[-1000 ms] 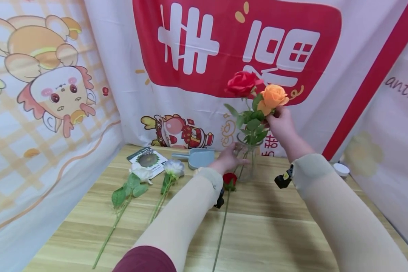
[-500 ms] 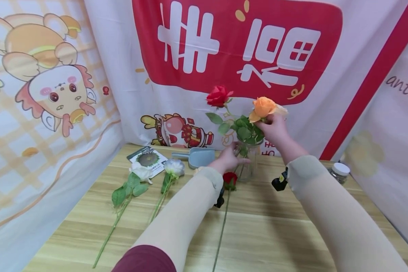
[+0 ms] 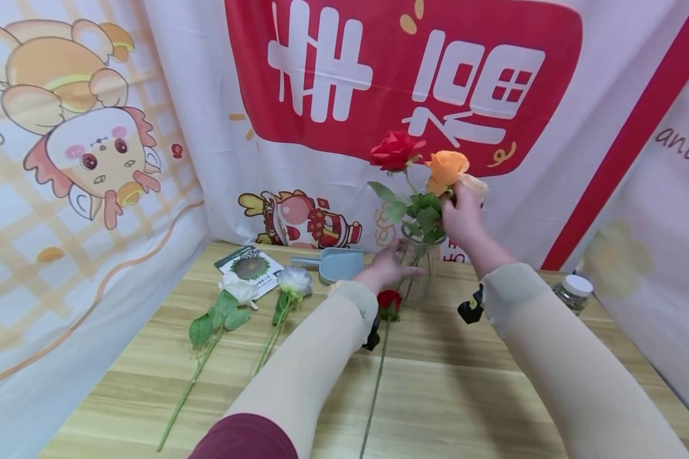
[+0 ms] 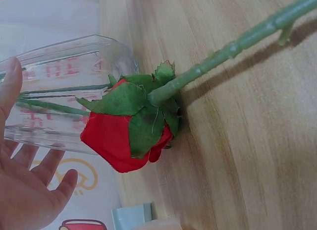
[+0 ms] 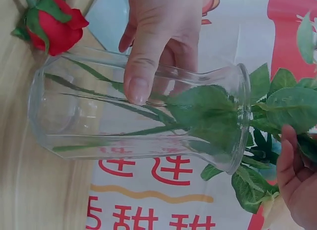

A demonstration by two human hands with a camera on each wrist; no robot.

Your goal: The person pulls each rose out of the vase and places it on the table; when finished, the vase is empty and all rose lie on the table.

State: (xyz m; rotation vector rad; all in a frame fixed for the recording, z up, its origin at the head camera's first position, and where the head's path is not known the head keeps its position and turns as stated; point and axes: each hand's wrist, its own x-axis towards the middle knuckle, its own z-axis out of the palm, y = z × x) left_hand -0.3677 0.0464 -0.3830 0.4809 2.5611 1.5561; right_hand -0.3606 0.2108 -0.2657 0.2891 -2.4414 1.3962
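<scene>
A clear glass vase [image 3: 418, 277] stands on the table, several stems inside it. My left hand [image 3: 387, 266] holds its side, thumb across the front in the right wrist view and fingers behind. Above the rim, my right hand [image 3: 464, 220] pinches the orange rose [image 3: 446, 169] just under its bloom; the exact grip on the stem is hidden. A red rose [image 3: 395, 152] leans up to the left from the vase. Behind my right hand shows a pale peach bloom [image 3: 475, 189]. Another red rose [image 4: 126, 126] lies on the table close to the vase's base.
Left of my arms lie a white flower [image 3: 238, 291] and a pale lilac one [image 3: 294, 282]. Behind them are a printed card [image 3: 250, 268] and a blue dustpan [image 3: 341, 265]. A white-lidded jar [image 3: 574, 292] stands at right. Printed cloth [image 3: 316, 166] hangs behind the table.
My right hand has moved down and slightly left with the orange rose. The red rose in the vase swung left, then partly back. The peach bloom has come into view.
</scene>
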